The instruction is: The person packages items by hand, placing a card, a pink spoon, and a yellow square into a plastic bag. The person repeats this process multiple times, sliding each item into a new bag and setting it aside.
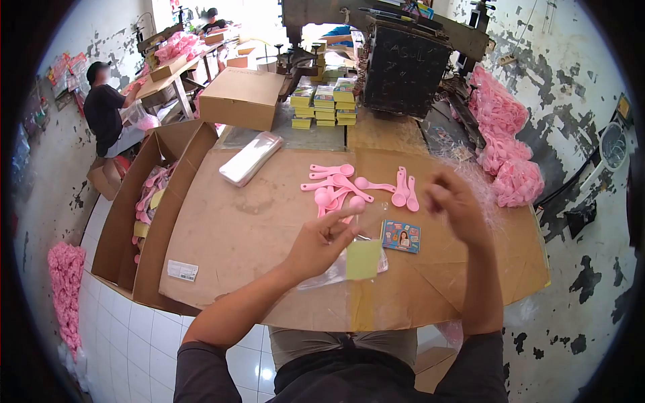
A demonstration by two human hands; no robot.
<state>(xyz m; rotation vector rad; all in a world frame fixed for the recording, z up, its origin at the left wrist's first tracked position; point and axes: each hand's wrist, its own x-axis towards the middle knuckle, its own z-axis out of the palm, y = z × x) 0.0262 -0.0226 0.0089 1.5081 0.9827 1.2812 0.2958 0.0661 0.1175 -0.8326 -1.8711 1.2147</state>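
Observation:
My left hand [322, 243] pinches a clear plastic bag with a yellow-green card [363, 260] in its lower part. More clear plastic bags [329, 275] lie under that hand. To the right of the bag is a blue printed card stack [401, 236]. My right hand [459, 209] is raised over the right side of the table, its curled fingers smeared by motion. Two pink measuring spoons [401, 191] lie just left of it. A pile of pink spoons [334, 185] lies beyond my left hand.
A cardboard-covered table [222, 215] is before me. On it lie a stack of clear bags [251, 158] and a label [183, 270]. Card stacks [324, 101] stand behind. An open carton [171, 208] stands left, bundled pink spoons [500, 127] right. A person [107, 111] sits far left.

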